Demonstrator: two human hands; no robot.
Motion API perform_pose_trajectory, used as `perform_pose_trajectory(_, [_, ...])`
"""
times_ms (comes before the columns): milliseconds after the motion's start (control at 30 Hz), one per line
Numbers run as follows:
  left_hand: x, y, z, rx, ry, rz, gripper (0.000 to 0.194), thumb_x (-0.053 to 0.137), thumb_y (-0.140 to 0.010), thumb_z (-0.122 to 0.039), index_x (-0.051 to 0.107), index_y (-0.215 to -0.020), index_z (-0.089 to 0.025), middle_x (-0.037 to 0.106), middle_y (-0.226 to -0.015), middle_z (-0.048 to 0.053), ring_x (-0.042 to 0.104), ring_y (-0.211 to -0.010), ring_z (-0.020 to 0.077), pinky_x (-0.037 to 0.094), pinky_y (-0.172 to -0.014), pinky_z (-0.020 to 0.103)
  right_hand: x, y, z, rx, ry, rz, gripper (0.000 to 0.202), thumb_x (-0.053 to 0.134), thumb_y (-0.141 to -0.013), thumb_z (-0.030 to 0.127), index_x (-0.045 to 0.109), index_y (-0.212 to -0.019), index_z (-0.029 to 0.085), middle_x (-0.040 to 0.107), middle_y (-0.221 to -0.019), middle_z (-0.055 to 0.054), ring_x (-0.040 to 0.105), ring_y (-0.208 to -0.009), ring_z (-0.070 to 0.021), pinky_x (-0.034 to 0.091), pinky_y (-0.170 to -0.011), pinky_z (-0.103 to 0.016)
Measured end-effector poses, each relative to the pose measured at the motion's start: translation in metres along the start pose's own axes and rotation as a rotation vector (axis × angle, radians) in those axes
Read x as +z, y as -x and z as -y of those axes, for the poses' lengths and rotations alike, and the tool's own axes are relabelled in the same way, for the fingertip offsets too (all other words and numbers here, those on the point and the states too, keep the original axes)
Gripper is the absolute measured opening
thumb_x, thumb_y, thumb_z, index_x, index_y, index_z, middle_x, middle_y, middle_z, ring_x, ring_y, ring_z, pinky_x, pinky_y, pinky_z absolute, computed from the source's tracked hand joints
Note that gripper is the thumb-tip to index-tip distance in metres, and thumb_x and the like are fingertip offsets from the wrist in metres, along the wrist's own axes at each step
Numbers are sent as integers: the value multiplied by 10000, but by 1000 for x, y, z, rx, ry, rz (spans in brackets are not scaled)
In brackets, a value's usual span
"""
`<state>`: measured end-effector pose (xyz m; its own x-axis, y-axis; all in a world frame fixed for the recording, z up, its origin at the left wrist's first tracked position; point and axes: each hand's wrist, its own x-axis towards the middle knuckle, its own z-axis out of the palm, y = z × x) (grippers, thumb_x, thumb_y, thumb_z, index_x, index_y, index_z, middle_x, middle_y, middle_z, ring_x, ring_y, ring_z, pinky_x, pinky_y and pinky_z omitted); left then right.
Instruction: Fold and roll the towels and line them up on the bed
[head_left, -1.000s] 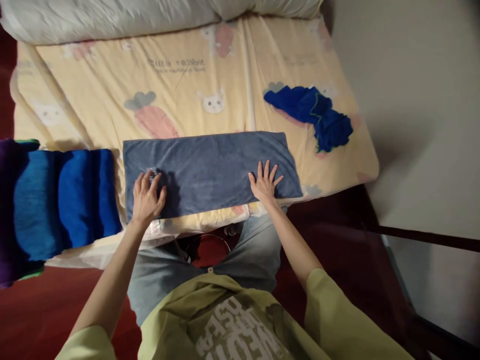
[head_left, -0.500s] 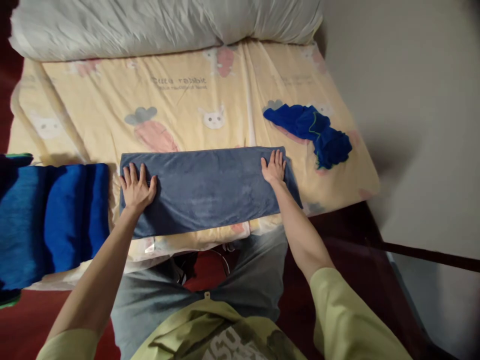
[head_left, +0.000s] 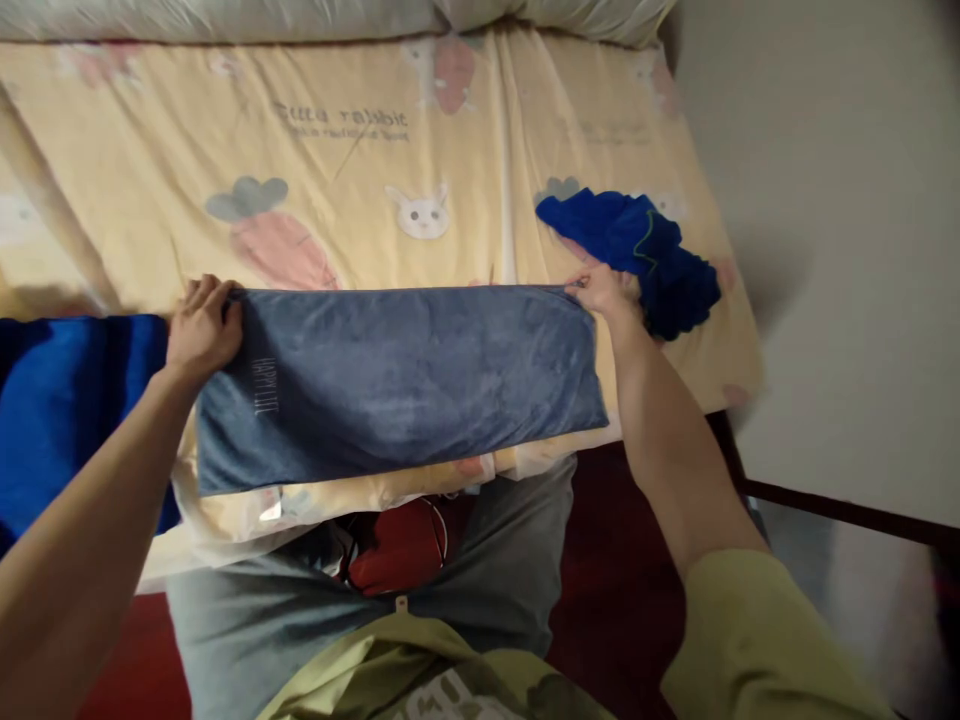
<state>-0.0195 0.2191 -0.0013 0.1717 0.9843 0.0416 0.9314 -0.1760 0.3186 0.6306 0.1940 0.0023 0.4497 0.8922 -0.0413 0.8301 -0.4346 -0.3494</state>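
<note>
A grey-blue towel (head_left: 420, 380) lies as a long flat rectangle on the bed in front of me, with small lettering near its left end. At its far left corner, my left hand (head_left: 202, 325) is closed with the fingers curled over the edge. My right hand (head_left: 600, 290) pinches the far right corner between thumb and fingers. Just beyond that hand sits a crumpled bright blue cloth (head_left: 637, 250) with a thin green seam. To the left, partly behind my left forearm, are folded blue cloths (head_left: 82, 390).
The yellow bed sheet (head_left: 360, 220) carries rabbit and carrot prints. A white rolled quilt (head_left: 225, 20) lies along the far side. A pale wall (head_left: 840, 250) stands at the right, and the bed's near edge is close to my legs.
My hands have gone from lying flat on the towel to gripping its far corners. The lettering near the left end is now uncovered. The view has shifted slightly.
</note>
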Motion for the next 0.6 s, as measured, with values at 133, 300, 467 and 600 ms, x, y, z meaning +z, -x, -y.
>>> perform_pose_trajectory(133, [5, 16, -22, -56, -24, -87, 654, 344, -1046, -406, 352, -1604, -64, 196, -1732, 161, 131, -1603, 371, 92, -1281, 640, 0, 11, 21, 29, 32, -58, 275, 559, -996, 179, 762, -1132, 52, 736, -1177, -197, 685, -1100, -223, 499, -1065, -357])
perform_pose_trajectory(300, [25, 43, -45, -25, 40, -108, 743, 318, -1060, -492, 298, -1623, -8, 152, -1729, 218, 89, -1614, 365, 53, -1296, 582, 41, 50, 40, -128, 44, -145, 503, 374, -1085, 280, 494, -1531, 80, 432, -1610, -216, 463, -1467, -243, 373, -1233, -428])
perform_pose_trajectory(467, [37, 49, -42, -42, 34, -95, 711, 317, -1076, -453, 294, -1617, 6, 151, -1727, 224, 76, -1618, 341, 40, -1299, 560, 64, 91, 13, -292, 78, -38, 610, 221, -1105, 452, 346, -1639, 186, 265, -1722, -115, 218, -1613, -240, 208, -1310, -553])
perform_pose_trajectory(600, [36, 63, -42, -38, 6, -90, 695, 327, -1084, -439, 289, -1619, 3, 138, -1730, 222, 73, -1617, 339, 58, -1298, 564, 52, 127, -26, -264, 133, -27, 638, 158, -1105, 452, 388, -1624, 161, 298, -1708, -112, 225, -1613, -218, 185, -1325, -506])
